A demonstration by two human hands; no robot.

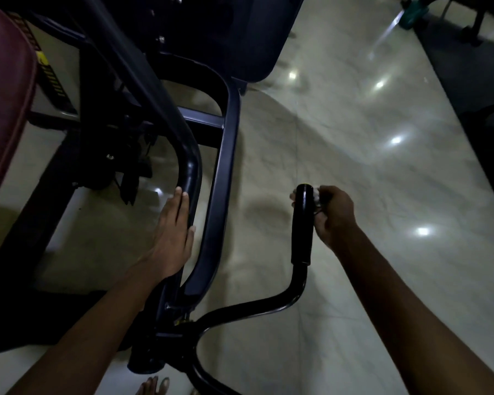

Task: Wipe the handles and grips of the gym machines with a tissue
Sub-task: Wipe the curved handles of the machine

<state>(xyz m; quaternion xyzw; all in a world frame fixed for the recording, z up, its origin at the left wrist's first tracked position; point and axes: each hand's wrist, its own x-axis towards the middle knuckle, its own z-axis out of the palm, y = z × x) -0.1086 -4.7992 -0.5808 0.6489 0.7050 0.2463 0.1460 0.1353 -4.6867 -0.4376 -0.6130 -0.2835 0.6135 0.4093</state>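
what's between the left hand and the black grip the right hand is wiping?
In the head view, one dark frame tube of the machine runs between the left hand and the black grip; otherwise only bare pale floor.

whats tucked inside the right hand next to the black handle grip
A crumpled white tissue shows between the curled fingers of the right hand, pressed against the upper end of the black rubber handle grip. Most of the tissue is covered by the fingers and palm.

Both bare forearms reach up from the bottom edge, the left hand (173, 238) flat with straight fingers at centre-left, the right hand (332, 216) curled at centre-right.
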